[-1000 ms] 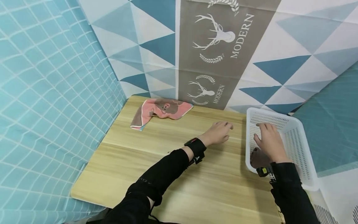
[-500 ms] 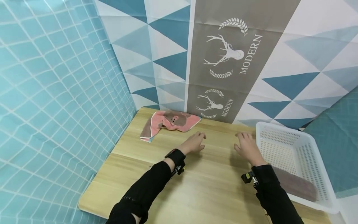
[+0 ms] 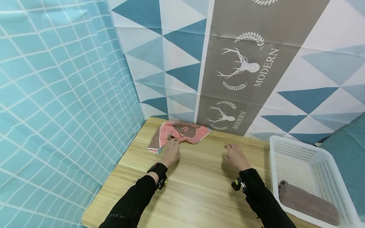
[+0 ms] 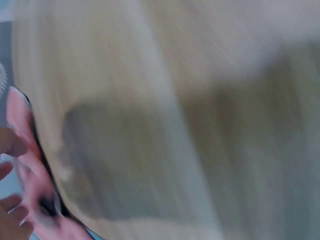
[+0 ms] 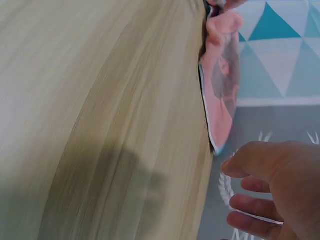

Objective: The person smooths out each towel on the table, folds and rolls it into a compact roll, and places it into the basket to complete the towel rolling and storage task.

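Observation:
A pink and brown towel (image 3: 196,134) with an animal print and white edging lies crumpled at the back left of the wooden table (image 3: 194,186). My left hand (image 3: 172,152) reaches its front edge in the head view, fingertips overlapping the cloth. In the blurred left wrist view, thumb and fingers stand apart over the pink towel (image 4: 30,160). My right hand (image 3: 236,157) hovers over the table to the right of the towel, holding nothing. From the right wrist, its thumb and fingers (image 5: 255,205) show loosely spread, apart from the towel (image 5: 225,85).
A white perforated plastic basket (image 3: 273,171) stands at the table's right side. Inside it lies a rolled brown towel (image 3: 309,202). A patterned cloth wall (image 3: 228,63) rises behind the table, and a blue grid curtain (image 3: 62,104) hangs on the left.
My right hand has left the basket and moved left over the table. My left hand has moved left to the towel's front edge. The head view has shifted, baring the rolled brown towel.

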A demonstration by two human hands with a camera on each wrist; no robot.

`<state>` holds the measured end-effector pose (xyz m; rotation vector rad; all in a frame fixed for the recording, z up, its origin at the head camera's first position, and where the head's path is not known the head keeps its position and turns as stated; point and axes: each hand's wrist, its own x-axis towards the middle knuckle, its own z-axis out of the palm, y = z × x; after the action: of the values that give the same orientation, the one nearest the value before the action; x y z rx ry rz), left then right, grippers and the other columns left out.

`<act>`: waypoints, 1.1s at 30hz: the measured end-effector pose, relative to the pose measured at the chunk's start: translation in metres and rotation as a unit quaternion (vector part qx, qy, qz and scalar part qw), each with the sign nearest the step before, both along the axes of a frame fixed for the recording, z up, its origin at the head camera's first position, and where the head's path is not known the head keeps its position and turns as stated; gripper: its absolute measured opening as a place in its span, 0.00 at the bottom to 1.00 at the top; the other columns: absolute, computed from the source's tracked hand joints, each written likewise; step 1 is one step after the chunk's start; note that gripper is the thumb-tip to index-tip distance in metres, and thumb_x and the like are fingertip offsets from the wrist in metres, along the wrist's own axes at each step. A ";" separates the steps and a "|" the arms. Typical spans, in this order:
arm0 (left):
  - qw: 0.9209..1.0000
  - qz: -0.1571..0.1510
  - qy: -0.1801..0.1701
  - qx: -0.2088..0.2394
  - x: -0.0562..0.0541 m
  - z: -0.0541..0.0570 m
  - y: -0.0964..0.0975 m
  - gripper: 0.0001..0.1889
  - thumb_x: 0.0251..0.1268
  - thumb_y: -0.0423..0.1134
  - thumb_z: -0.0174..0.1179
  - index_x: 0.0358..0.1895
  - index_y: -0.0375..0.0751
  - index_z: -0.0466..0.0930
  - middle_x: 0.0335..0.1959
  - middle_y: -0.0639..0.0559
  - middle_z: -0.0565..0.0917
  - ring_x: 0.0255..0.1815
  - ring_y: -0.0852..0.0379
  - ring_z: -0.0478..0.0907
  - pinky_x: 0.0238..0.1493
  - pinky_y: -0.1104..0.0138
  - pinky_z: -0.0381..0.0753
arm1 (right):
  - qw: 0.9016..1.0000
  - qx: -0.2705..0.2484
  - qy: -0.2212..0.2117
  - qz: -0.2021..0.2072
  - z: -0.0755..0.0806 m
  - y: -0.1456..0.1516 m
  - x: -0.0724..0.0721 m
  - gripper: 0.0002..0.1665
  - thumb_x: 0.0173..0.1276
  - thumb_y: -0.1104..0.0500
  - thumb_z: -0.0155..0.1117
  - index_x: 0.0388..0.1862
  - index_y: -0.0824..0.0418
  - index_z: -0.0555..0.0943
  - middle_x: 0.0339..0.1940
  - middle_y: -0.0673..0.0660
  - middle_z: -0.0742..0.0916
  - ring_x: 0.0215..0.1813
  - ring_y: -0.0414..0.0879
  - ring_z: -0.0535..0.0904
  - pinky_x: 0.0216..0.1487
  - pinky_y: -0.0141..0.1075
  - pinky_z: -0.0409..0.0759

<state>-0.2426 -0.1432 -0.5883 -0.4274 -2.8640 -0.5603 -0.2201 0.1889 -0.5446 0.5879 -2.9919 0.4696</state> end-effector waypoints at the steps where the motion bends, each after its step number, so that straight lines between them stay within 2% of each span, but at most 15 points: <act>1: 1.000 0.017 0.018 -0.009 -0.001 -0.002 -0.007 0.22 0.52 0.25 0.60 0.55 0.29 0.74 0.59 0.31 0.73 0.62 0.35 0.70 0.65 0.47 0.68 | 1.000 -0.003 -0.003 -0.001 -0.002 -0.005 -0.003 0.25 0.67 0.63 0.65 0.58 0.75 0.74 0.54 0.74 0.79 0.62 0.70 0.72 0.63 0.58 0.70; 4: 0.996 0.076 0.046 -0.008 0.000 -0.008 -0.024 0.28 0.49 0.27 0.61 0.59 0.25 0.71 0.63 0.27 0.70 0.66 0.33 0.67 0.69 0.44 0.63 | 1.000 -0.019 0.001 0.003 -0.010 -0.022 -0.012 0.22 0.65 0.66 0.64 0.56 0.76 0.74 0.51 0.74 0.79 0.60 0.70 0.72 0.63 0.58 0.70; 7: 0.989 0.136 0.056 0.022 0.003 -0.017 -0.037 0.35 0.47 0.29 0.62 0.64 0.22 0.66 0.65 0.24 0.67 0.68 0.30 0.64 0.71 0.41 0.60 | 0.999 -0.038 0.007 0.011 -0.025 -0.040 -0.018 0.22 0.64 0.67 0.64 0.55 0.75 0.74 0.51 0.73 0.78 0.59 0.69 0.72 0.62 0.58 0.71; 10: 0.983 0.169 0.044 0.061 0.009 -0.029 -0.045 0.35 0.49 0.31 0.61 0.64 0.19 0.64 0.65 0.19 0.65 0.69 0.25 0.61 0.71 0.38 0.56 | 0.999 -0.038 0.013 0.025 -0.041 -0.059 -0.020 0.24 0.63 0.66 0.64 0.56 0.75 0.74 0.53 0.72 0.77 0.59 0.68 0.72 0.59 0.57 0.73; 12: 0.981 0.177 0.030 0.068 0.014 -0.037 -0.049 0.32 0.53 0.31 0.60 0.62 0.19 0.64 0.64 0.19 0.66 0.69 0.23 0.60 0.71 0.37 0.55 | 0.999 -0.033 0.009 0.038 -0.050 -0.072 -0.019 0.26 0.64 0.65 0.63 0.60 0.75 0.72 0.57 0.73 0.76 0.61 0.67 0.71 0.60 0.58 0.73; 14: 0.982 0.178 0.018 0.055 0.019 -0.043 -0.053 0.27 0.59 0.32 0.60 0.60 0.20 0.67 0.62 0.21 0.69 0.68 0.24 0.61 0.70 0.38 0.57 | 0.998 -0.030 -0.001 0.052 -0.055 -0.083 -0.017 0.29 0.65 0.64 0.62 0.63 0.75 0.70 0.62 0.74 0.74 0.66 0.68 0.69 0.62 0.60 0.71; 17: 0.985 0.171 0.024 0.021 0.024 -0.048 -0.057 0.20 0.63 0.34 0.62 0.54 0.25 0.73 0.56 0.28 0.76 0.63 0.29 0.69 0.65 0.42 0.65 | 0.997 -0.032 -0.020 0.065 -0.059 -0.098 -0.014 0.33 0.66 0.64 0.63 0.68 0.74 0.67 0.68 0.74 0.70 0.70 0.68 0.65 0.66 0.61 0.67; 21: 0.986 0.154 0.063 0.007 0.024 -0.046 -0.059 0.13 0.58 0.32 0.66 0.45 0.33 0.80 0.45 0.38 0.82 0.48 0.36 0.76 0.51 0.49 0.74 | 0.997 -0.033 -0.020 0.068 -0.062 -0.114 -0.015 0.38 0.65 0.63 0.66 0.71 0.72 0.64 0.70 0.72 0.69 0.71 0.67 0.64 0.67 0.60 0.66; 25: 0.987 0.137 0.079 0.027 0.021 -0.043 -0.056 0.09 0.51 0.30 0.68 0.36 0.38 0.81 0.35 0.44 0.83 0.37 0.42 0.77 0.41 0.54 0.77 | 0.996 -0.037 -0.024 0.075 -0.066 -0.131 -0.018 0.39 0.66 0.62 0.65 0.73 0.70 0.63 0.73 0.70 0.67 0.72 0.66 0.63 0.67 0.60 0.66; 28: 0.986 0.125 0.091 0.054 0.028 -0.043 -0.045 0.07 0.45 0.29 0.67 0.29 0.40 0.80 0.27 0.48 0.80 0.31 0.46 0.75 0.33 0.57 0.75 | 0.995 -0.039 -0.022 0.085 -0.069 -0.144 -0.018 0.42 0.65 0.63 0.66 0.75 0.69 0.60 0.75 0.70 0.65 0.74 0.66 0.62 0.68 0.59 0.66; 31: 0.986 0.099 0.120 0.061 0.039 -0.047 -0.031 0.08 0.40 0.28 0.67 0.25 0.41 0.79 0.24 0.51 0.78 0.28 0.50 0.74 0.30 0.60 0.74 | 0.993 -0.038 0.022 0.109 -0.071 -0.156 -0.018 0.47 0.60 0.65 0.67 0.76 0.68 0.58 0.74 0.71 0.66 0.73 0.67 0.63 0.66 0.60 0.68; 33: 0.986 0.072 0.140 0.052 0.048 -0.048 -0.021 0.08 0.38 0.28 0.67 0.24 0.42 0.80 0.24 0.52 0.77 0.28 0.51 0.74 0.29 0.62 0.74 | 0.987 -0.043 0.071 0.135 -0.071 -0.163 -0.019 0.44 0.60 0.67 0.66 0.75 0.67 0.62 0.72 0.71 0.68 0.72 0.67 0.65 0.65 0.61 0.69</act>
<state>-0.1944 -0.1646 -0.6363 -0.2552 -2.5581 -0.5694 -0.2386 0.0255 -0.6155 0.9793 -2.7543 0.5442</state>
